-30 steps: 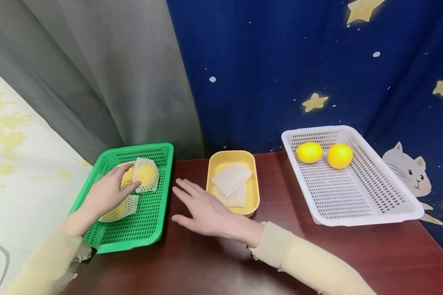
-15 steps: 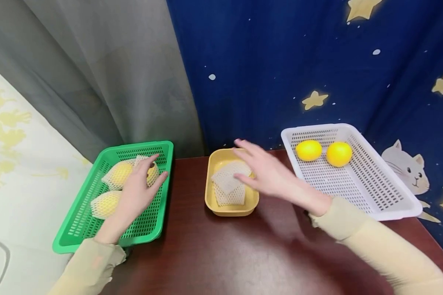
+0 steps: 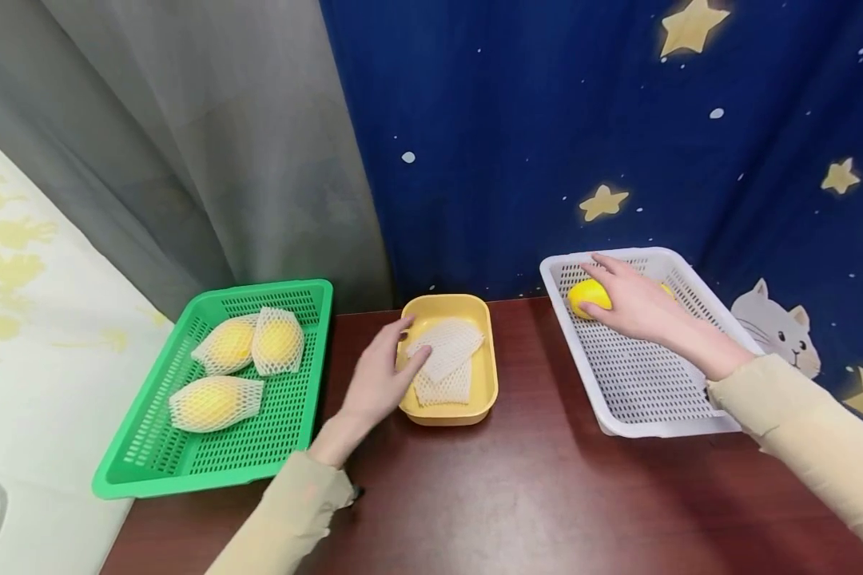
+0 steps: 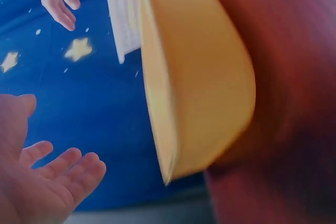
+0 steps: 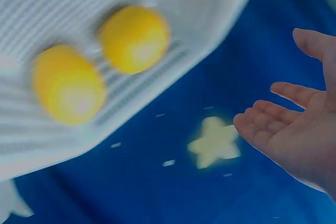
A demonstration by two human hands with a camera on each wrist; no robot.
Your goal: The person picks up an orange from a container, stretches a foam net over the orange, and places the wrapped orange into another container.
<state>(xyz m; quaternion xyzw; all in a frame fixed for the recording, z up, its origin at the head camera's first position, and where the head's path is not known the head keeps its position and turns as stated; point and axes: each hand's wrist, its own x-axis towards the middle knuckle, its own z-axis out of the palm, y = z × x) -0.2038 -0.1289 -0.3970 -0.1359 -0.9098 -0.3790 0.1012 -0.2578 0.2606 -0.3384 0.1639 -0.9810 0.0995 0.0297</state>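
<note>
Two bare lemons lie in the white basket (image 3: 604, 383); the left lemon (image 3: 588, 299) shows beside my right hand (image 3: 636, 303), which mostly covers the other lemon (image 5: 135, 39) in the head view. That hand hovers over them with relaxed fingers, apart from both lemons in the right wrist view. My left hand (image 3: 381, 371) is at the left rim of the yellow tub (image 3: 494, 375), its fingers loosely bent and holding nothing. White foam net sleeves (image 3: 449, 351) lie in the tub. In the left wrist view the left hand (image 4: 50, 177) stays apart from the tub's wall.
A green basket (image 3: 315, 383) on the left holds three lemons in foam nets, one of them a netted lemon (image 3: 214, 403) near the front. Dark red table (image 3: 489, 495) lies beneath everything. A blue starry curtain (image 3: 489, 160) and a grey curtain (image 3: 259, 160) hang behind.
My left hand has left the green basket and moved right to the yellow tub. The right hand has passed over the tub to above the lemons in the white basket.
</note>
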